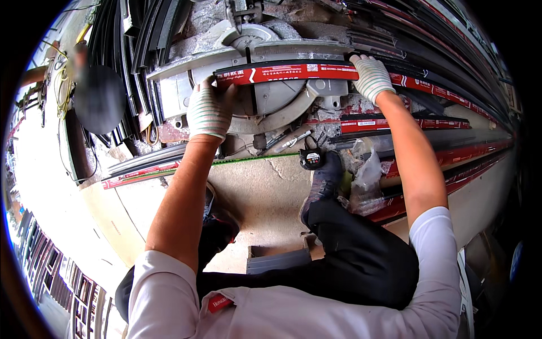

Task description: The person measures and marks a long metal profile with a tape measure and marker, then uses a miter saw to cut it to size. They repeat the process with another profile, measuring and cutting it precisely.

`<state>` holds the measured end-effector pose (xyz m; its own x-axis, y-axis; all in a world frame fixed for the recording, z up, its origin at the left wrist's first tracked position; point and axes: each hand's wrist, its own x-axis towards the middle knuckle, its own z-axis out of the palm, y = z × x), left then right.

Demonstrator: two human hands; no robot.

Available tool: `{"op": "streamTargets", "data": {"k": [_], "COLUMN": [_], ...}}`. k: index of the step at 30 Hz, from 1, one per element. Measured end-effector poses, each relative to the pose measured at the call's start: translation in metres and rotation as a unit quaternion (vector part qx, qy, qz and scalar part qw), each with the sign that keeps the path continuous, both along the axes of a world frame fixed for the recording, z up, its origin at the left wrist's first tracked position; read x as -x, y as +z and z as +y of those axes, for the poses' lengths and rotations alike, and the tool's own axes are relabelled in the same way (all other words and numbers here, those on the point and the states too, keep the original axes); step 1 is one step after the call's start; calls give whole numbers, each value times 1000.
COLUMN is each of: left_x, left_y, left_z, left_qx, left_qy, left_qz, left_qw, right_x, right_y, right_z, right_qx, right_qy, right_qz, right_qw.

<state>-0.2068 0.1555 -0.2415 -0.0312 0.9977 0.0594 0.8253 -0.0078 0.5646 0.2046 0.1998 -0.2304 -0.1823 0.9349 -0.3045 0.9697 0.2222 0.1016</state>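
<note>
A long black profile strip with a red printed film (pixel 282 73) lies across the round table of a mitre saw (pixel 271 101), close to its metal fence (pixel 299 50). My left hand (pixel 209 110), in a white striped knit glove, is at the strip's left end, with fingers bent around it and partly blurred. Farther right, my right hand (pixel 371 78), gloved the same way, has its fingers wrapped over the strip. The strip runs on to the right beyond it. Between my hands, the saw's dark slot passes beneath the strip.
A black tape measure (pixel 311 159) lies near my shoe (pixel 324 178), its green blade (pixel 254 159) drawn out leftward. Beside it is a silver marker pen (pixel 293 141). Bundled black profiles (pixel 152 34) stand at far left. Red-filmed strips (pixel 378 124) and crumpled clear plastic (pixel 367 175) lie right.
</note>
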Motion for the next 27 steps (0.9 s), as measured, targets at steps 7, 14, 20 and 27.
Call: {"op": "streamTargets", "data": {"k": [7, 14, 20, 27], "left_x": [-11, -22, -26, -26], "left_y": [2, -4, -13, -19], "left_z": [9, 27, 34, 37], "left_qx": [88, 58, 84, 91], "left_qy": [-28, -87, -67, -53], "left_qz": [-69, -65, -88, -112], "left_qw": [993, 992, 990, 988], "right_x": [-27, -47, -53, -49], "right_y": [-8, -6, -8, -7], "right_z": [3, 5, 8, 12], "right_qx": [-10, -16, -16, 10], "right_qy": [-13, -33, -30, -45], "right_qz": [-12, -16, -20, -4], "right_qw": [1000, 999, 999, 999]}}
